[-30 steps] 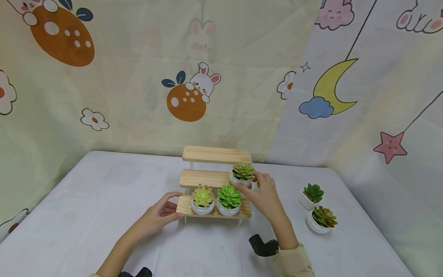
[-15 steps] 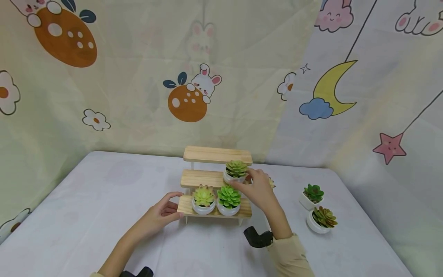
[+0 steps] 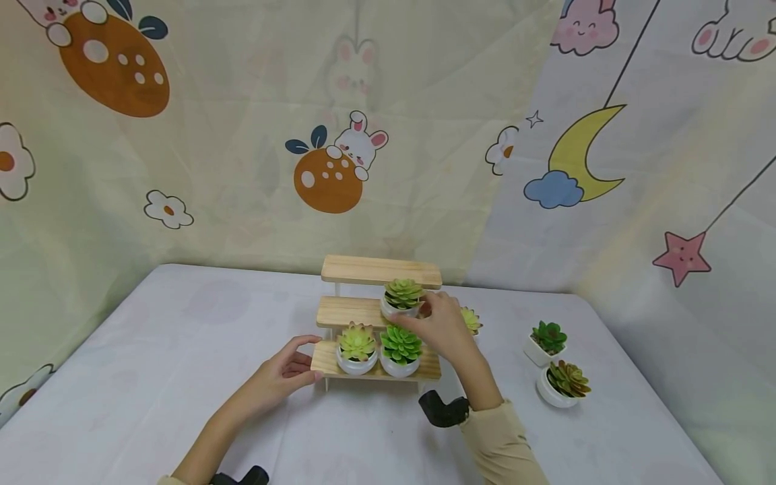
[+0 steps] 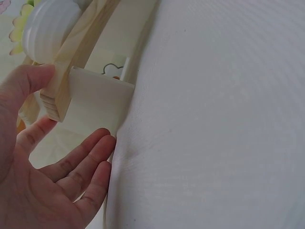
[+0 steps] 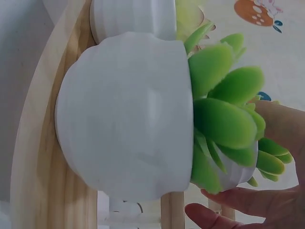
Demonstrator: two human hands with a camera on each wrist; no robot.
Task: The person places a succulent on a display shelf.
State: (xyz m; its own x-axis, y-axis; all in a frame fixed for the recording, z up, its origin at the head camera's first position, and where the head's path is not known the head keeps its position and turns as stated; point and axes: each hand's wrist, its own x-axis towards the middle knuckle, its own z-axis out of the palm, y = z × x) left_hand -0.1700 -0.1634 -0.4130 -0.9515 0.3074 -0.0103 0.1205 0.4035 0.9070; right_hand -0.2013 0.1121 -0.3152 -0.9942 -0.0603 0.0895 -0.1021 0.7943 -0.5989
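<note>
My right hand (image 3: 444,325) grips the white pot of a green succulent (image 3: 403,295) at the middle tier of a wooden three-step shelf (image 3: 348,312). Whether that pot touches the board, I cannot tell. In the right wrist view, it is partly hidden behind the bright green succulent (image 5: 224,119) in front. My left hand (image 3: 281,372) pinches the left end of the lowest board; in the left wrist view the thumb lies on top of the board (image 4: 61,90) and the index finger beneath. On that lowest tier, a yellow-green succulent (image 3: 356,343) stands beside the bright green one.
Two more potted succulents, a dark green one (image 3: 548,339) and a reddish-green one (image 3: 566,382), stand on the white-covered table (image 3: 339,438) at the right. A yellowish succulent (image 3: 471,319) shows behind my right wrist. A printed cloth (image 3: 424,168) hangs behind the table.
My right hand has moved left along the middle tier with the green succulent, from its right end towards the middle. The yellowish succulent behind the wrist has come into sight. My left hand stays put.
</note>
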